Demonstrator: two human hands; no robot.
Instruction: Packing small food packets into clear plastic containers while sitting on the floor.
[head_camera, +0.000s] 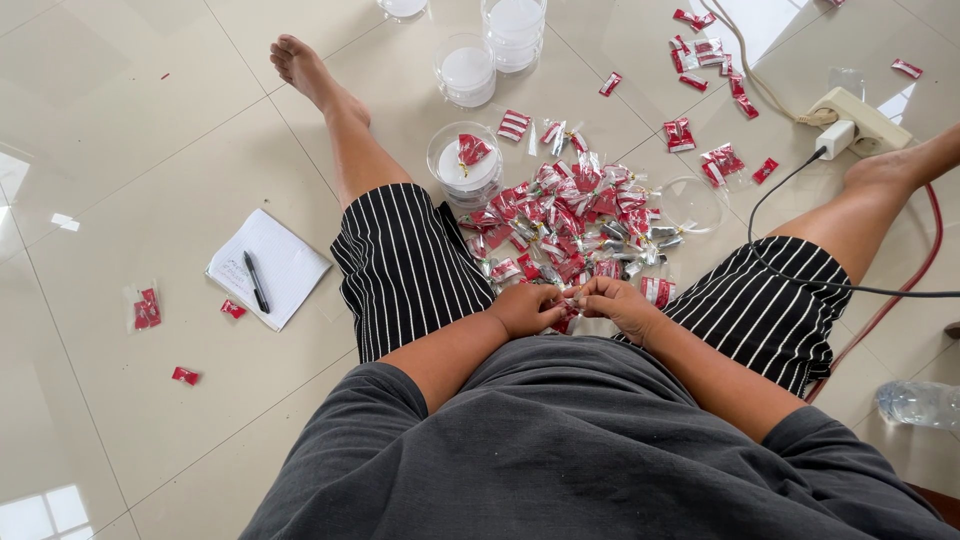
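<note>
Sachet (568, 312), small and red, sits pinched between both hands right over the lap. Way off left of the grip there's a notepad (283, 262) with a pen (256, 281). Left hand (524, 308) and right hand (619, 304) both close their fingertips on it. Just beyond lies the sachet pile (575, 220); far right, a power strip (858, 118).

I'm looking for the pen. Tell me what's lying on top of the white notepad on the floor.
A black pen lies slanted on the white notepad, over faint handwriting. Nothing else rests on it. Whatever is beneath the pad is covered.
</note>
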